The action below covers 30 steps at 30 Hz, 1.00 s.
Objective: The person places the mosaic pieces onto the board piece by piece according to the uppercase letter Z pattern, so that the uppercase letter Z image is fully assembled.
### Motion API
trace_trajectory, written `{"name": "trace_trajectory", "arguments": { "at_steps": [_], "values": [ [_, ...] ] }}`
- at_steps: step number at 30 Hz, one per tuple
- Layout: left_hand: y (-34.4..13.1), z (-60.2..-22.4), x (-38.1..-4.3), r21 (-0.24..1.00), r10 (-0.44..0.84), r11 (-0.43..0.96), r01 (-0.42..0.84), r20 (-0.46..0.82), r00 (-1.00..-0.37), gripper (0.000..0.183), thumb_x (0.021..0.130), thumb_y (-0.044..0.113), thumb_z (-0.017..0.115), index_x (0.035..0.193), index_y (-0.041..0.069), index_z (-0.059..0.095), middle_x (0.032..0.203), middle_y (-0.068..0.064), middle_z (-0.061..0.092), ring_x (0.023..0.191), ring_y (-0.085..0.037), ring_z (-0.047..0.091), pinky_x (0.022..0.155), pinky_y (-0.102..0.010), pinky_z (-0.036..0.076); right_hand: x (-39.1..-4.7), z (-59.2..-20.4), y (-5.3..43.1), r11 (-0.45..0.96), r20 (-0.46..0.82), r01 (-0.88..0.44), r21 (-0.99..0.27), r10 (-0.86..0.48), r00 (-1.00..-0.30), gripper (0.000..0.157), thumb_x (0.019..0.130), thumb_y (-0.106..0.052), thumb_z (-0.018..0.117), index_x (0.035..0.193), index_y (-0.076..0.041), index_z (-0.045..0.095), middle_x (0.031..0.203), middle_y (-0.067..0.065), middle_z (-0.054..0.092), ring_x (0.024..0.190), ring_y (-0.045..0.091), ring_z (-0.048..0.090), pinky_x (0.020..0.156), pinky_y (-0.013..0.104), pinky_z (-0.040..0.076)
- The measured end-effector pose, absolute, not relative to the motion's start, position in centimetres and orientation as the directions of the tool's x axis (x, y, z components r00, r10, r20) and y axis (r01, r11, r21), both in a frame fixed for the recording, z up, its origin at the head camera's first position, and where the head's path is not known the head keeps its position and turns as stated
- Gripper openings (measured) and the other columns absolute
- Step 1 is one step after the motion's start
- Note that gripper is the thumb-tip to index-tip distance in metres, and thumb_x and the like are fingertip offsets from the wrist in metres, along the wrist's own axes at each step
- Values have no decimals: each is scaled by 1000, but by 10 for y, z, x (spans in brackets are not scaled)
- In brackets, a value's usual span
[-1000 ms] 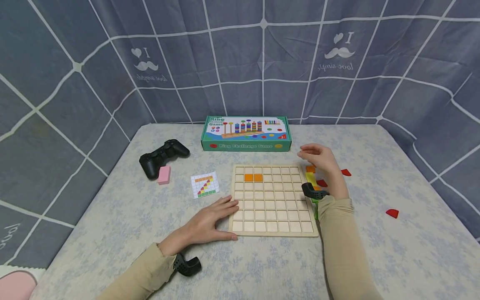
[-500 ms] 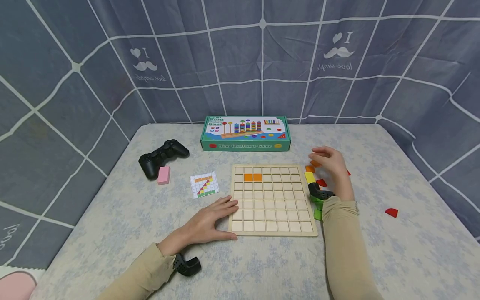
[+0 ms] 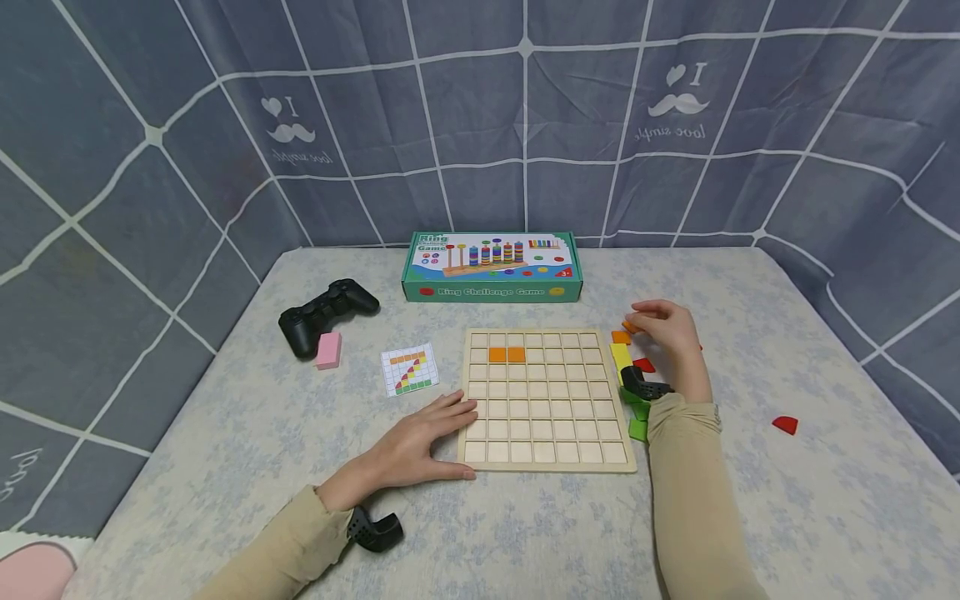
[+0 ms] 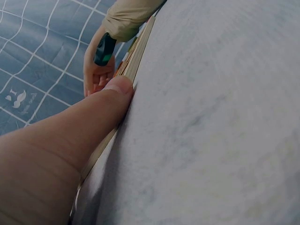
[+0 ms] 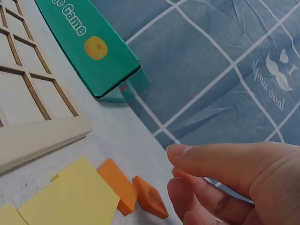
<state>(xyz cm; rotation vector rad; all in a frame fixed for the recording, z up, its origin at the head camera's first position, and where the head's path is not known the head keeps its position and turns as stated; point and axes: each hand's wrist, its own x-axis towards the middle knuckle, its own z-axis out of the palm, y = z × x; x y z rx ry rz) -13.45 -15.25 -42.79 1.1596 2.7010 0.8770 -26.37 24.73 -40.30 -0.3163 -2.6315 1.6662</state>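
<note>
My left hand (image 3: 412, 442) rests at the wooden grid board (image 3: 551, 462), fingers on its left edge and thumb by its front left corner. In the left wrist view the thumb (image 4: 108, 103) lies along the board's edge. Two orange square tiles (image 3: 507, 355) sit side by side in the second row. My right hand (image 3: 666, 329) hovers past the far right corner, fingers loosely bent, with nothing visible between thumb and fingertips. An orange tile (image 5: 150, 197) lies close to those fingertips, tilted beside another orange tile (image 5: 117, 185) and a yellow tile (image 5: 70, 199).
Green tiles (image 3: 638, 429) and a red quarter-round piece (image 3: 643, 365) lie along the board's right side. Another red piece (image 3: 785, 425) lies farther right. A pattern card (image 3: 409, 369), pink block (image 3: 328, 350) and black game controller (image 3: 326, 315) are left. A green game box (image 3: 492, 279) stands behind.
My right hand has moved right and slightly nearer from the board's far right corner, bringing an orange tile into view by its fingertips. My left hand has stayed put.
</note>
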Motion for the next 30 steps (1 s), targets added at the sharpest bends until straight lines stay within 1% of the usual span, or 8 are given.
{"name": "trace_trajectory", "arguments": {
  "at_steps": [8, 11, 14, 17, 20, 21, 25, 30],
  "values": [
    [-152, -428, -135, 534, 688, 551, 642, 144, -711, 80, 79, 54, 68, 141, 9, 44, 149, -2, 35, 141, -20, 21, 111, -43, 26, -262, -409, 247, 351, -122, 191, -917, 209, -970, 41, 90, -19, 64, 124, 1, 55, 103, 10, 61, 86, 17, 59, 73, 21, 49],
    [-152, -428, -135, 529, 689, 553, 643, 143, -710, 80, 80, 54, 68, 141, 9, 44, 149, -2, 35, 141, -20, 20, 111, -43, 26, -262, -412, 248, 370, -115, 193, -909, 223, -968, 40, 89, -19, 66, 123, 1, 56, 105, 11, 59, 88, 19, 57, 73, 21, 48],
    [-152, -429, -136, 524, 690, 555, 646, 144, -710, 80, 79, 55, 67, 141, 9, 44, 149, -2, 35, 141, -20, 21, 111, -42, 26, -263, -414, 248, 387, -115, 201, -900, 233, -966, 42, 88, -20, 67, 124, 0, 56, 112, 13, 56, 94, 22, 56, 77, 23, 48],
    [-152, -429, -136, 524, 689, 555, 646, 145, -710, 80, 79, 55, 68, 141, 9, 44, 149, -2, 35, 140, -20, 21, 111, -42, 26, -265, -419, 245, 308, -159, 235, -922, 253, -954, 44, 87, -18, 68, 126, -2, 54, 116, 12, 52, 101, 25, 55, 83, 25, 50],
    [-153, -429, -136, 525, 689, 554, 647, 148, -710, 80, 79, 55, 68, 141, 9, 44, 149, -2, 35, 140, -20, 21, 111, -42, 26, -266, -421, 242, 241, -200, 269, -933, 275, -940, 44, 86, -15, 69, 126, -4, 53, 115, 11, 51, 102, 26, 55, 80, 22, 52],
    [-153, -429, -136, 525, 688, 553, 647, 149, -710, 80, 79, 55, 68, 141, 9, 44, 149, -2, 35, 140, -20, 21, 111, -43, 26, -266, -421, 241, 219, -211, 277, -936, 280, -936, 43, 86, -14, 70, 125, -4, 53, 114, 10, 51, 101, 25, 56, 76, 19, 52],
    [-153, -429, -136, 526, 689, 550, 649, 155, -709, 80, 79, 55, 68, 141, 9, 45, 149, -2, 35, 140, -21, 21, 110, -43, 26, -264, -417, 239, 293, -200, 287, -912, 293, -935, 42, 86, -16, 70, 124, -5, 54, 112, 10, 53, 97, 25, 56, 67, 15, 49],
    [-153, -430, -135, 528, 688, 549, 648, 155, -709, 81, 79, 55, 68, 141, 9, 45, 149, -2, 36, 140, -21, 22, 111, -43, 26, -263, -413, 240, 405, -188, 307, -861, 308, -933, 41, 88, -20, 68, 123, -4, 55, 115, 14, 56, 101, 29, 55, 75, 26, 49]
  ]
}}
